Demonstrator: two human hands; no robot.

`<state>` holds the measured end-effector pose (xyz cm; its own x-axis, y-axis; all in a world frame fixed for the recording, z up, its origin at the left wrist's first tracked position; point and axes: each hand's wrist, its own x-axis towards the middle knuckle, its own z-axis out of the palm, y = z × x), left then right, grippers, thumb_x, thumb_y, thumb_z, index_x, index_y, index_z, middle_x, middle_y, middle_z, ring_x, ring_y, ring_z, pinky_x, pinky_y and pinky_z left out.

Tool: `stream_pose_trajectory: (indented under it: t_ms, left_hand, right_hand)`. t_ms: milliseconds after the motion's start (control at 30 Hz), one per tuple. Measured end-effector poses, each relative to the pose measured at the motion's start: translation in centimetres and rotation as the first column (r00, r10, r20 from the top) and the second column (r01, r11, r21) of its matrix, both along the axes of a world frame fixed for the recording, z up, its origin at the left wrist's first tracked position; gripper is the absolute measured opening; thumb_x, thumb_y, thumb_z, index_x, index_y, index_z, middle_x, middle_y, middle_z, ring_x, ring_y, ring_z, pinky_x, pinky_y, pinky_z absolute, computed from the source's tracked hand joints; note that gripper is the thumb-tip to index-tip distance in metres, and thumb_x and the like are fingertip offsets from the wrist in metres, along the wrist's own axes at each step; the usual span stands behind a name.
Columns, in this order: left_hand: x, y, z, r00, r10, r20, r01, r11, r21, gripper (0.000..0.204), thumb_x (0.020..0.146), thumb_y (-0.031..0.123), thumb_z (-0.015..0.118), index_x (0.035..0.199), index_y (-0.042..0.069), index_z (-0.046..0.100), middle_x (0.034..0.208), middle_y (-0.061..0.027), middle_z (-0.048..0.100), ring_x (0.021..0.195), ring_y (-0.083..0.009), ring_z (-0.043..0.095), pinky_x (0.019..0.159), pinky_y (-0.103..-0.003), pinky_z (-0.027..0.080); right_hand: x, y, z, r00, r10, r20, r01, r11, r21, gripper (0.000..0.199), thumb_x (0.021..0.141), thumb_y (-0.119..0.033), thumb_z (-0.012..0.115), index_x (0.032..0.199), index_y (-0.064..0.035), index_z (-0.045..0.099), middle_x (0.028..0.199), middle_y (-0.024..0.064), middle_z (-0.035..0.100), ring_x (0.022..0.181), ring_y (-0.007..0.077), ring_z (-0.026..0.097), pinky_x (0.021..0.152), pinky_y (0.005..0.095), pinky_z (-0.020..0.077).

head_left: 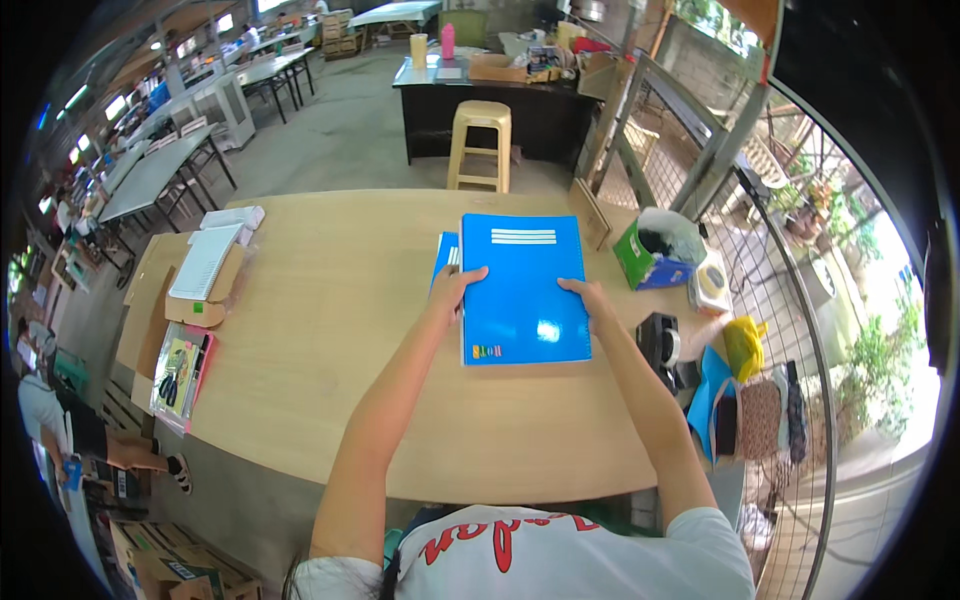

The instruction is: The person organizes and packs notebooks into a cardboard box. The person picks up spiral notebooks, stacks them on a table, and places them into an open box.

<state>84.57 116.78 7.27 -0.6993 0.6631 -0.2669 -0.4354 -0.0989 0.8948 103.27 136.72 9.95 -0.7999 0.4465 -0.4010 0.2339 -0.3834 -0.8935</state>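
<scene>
Both of my hands hold a glossy blue notebook (525, 290) above the middle of the wooden table. Its cover has a white label with lines near the top and a small coloured mark at the lower left corner. My left hand (455, 288) grips the left edge, thumb on the cover. My right hand (588, 300) grips the right edge the same way. The fingers under the notebook are hidden. Partly behind it, by my left hand, another blue notebook (445, 250) shows only its left part. Whether more notebooks are stacked underneath, I cannot tell.
At the table's (300, 330) left end lie a cardboard box with white ruled paper (206, 262) and a clear pack with scissors (173, 382). Along the right edge stand a green-blue box (650, 262), a black tape dispenser (655, 342) and a yellow bag (744, 348). A stool (482, 120) stands beyond.
</scene>
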Motion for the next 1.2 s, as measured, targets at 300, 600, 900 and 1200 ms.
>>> stream_pose_trajectory:
  t_ms: [300, 600, 900, 1200]
  left_hand:
    - [-9.3, 5.9, -1.7, 0.982, -0.008, -0.188, -0.062, 0.931, -0.359, 0.057, 0.072, 0.029, 0.079, 0.109, -0.011, 0.059, 0.096, -0.0231, 0.067, 0.083, -0.0286, 0.069, 0.073, -0.041, 0.057]
    - [-7.4, 7.3, -2.6, 0.884, -0.214, -0.417, -0.274, 0.486, -0.830, 0.090, 0.078, 0.062, 0.063, 0.147, 0.016, 0.028, 0.150, -0.0186, 0.026, 0.136, -0.0368, 0.030, 0.105, -0.051, 0.035]
    - [3.6, -18.2, -8.1, 0.626, 0.021, -0.780, -0.516, 0.761, -0.394, 0.075, 0.084, 0.044, 0.065, 0.140, 0.004, 0.035, 0.145, -0.0281, 0.023, 0.134, -0.0434, 0.027, 0.108, -0.049, 0.030]
    - [8.5, -54.0, -8.1, 0.649, 0.089, -0.755, -0.628, 0.622, -0.467, 0.051, 0.081, 0.032, 0.071, 0.123, 0.009, 0.055, 0.138, -0.0246, 0.033, 0.116, -0.0408, 0.050, 0.095, -0.044, 0.045]
  right_hand:
    - [-8.3, 2.9, -5.9, 0.966, -0.198, -0.164, 0.205, 0.979, 0.021, 0.065, 0.079, -0.021, 0.074, 0.123, 0.0179, 0.046, 0.117, 0.0293, 0.057, 0.100, 0.0366, 0.062, 0.086, 0.0457, 0.0521]
    - [-9.4, 7.2, -13.5, 0.786, -0.440, 0.436, -0.122, 0.580, 0.805, 0.113, 0.067, -0.071, 0.066, 0.140, 0.0077, 0.030, 0.139, 0.0340, 0.033, 0.132, 0.0438, 0.030, 0.107, 0.0506, 0.0288]
    - [-1.5, -10.1, -9.2, 0.704, -0.505, -0.499, 0.708, 0.449, 0.545, 0.043, 0.095, -0.024, 0.056, 0.128, 0.0014, 0.045, 0.120, 0.0127, 0.052, 0.105, 0.0219, 0.053, 0.089, 0.0353, 0.0446]
    - [-9.5, -53.4, -9.7, -0.462, 0.741, 0.487, -0.635, -0.660, 0.403, 0.066, 0.084, -0.032, 0.066, 0.140, -0.0114, 0.038, 0.108, 0.0174, 0.063, 0.095, 0.0327, 0.061, 0.082, 0.0387, 0.0486]
